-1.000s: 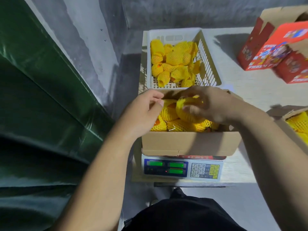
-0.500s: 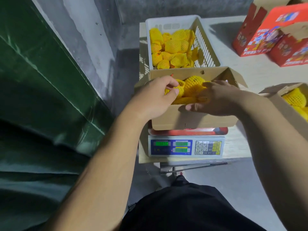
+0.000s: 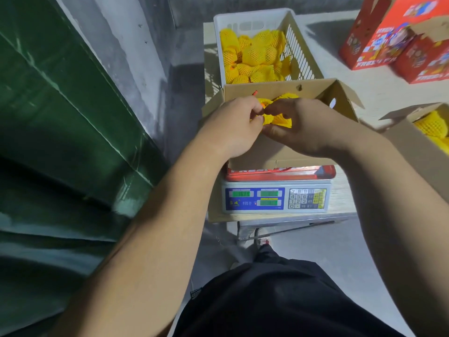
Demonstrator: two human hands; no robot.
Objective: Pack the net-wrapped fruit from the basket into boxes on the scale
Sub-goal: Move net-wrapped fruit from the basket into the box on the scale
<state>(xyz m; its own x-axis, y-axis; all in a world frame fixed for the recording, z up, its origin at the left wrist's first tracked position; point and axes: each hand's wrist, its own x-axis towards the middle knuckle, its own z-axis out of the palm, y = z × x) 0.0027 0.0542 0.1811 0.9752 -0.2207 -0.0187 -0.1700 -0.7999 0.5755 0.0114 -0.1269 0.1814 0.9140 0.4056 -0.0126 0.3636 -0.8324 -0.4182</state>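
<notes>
Left of the left hand (image 3: 234, 126), a dark green tarpaulin (image 3: 60, 122) fills that side of the view, with a grey wall (image 3: 136, 49) behind it. Beneath both forearms, the pale table (image 3: 379, 91) extends away to the right of the right hand (image 3: 307, 125). Directly beyond the hands stands the white slatted basket (image 3: 301, 54), holding a heap of net-wrapped fruit (image 3: 257, 54) in yellow foam mesh. Under the hands sits the open cardboard box (image 3: 286, 152), flaps raised, resting on the electronic scale (image 3: 275, 197), whose green displays and keypad face the person just below the wrists. Far beyond and to the right of the right hand are red printed cartons (image 3: 393, 42), blurred. Right of the right forearm, a second cardboard box (image 3: 413, 142) holds more yellow netted fruit; only part of it is in view. Both hands are together over the box opening, fingertips meeting. The left hand's fingers are curled and pinch the yellow netted piece (image 3: 277, 119) at its left edge; the right hand's fingers and thumb are curled round the same piece from the right. This piece is held between the two hands, above the box interior. Further netted fruit shows inside the box just beyond the knuckles.
</notes>
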